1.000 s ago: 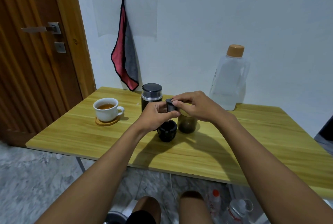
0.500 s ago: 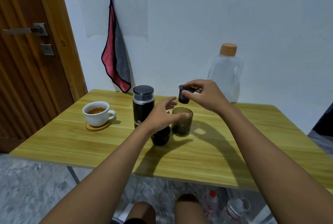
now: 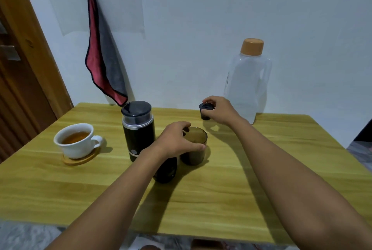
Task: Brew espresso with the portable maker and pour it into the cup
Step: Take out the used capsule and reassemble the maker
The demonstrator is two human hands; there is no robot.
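No legible text anywhere; only a small round mark [image 3: 133, 152] low on the black maker [image 3: 138, 135], too blurred to read.

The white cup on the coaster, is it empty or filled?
Partly filled: amber liquid shows inside the white cup, well below its rim.

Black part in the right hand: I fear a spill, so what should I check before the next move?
1. Right hand grip on black part: ok, pinched, off the table.
2. Left hand on glass: ok, fingers curl round its rim.
3. Glass upright: ok.
4. Glass contents: cannot tell, tinted.
5. Maker upright, lid on: ok.
6. White cup apart from both hands: ok, on its coaster.
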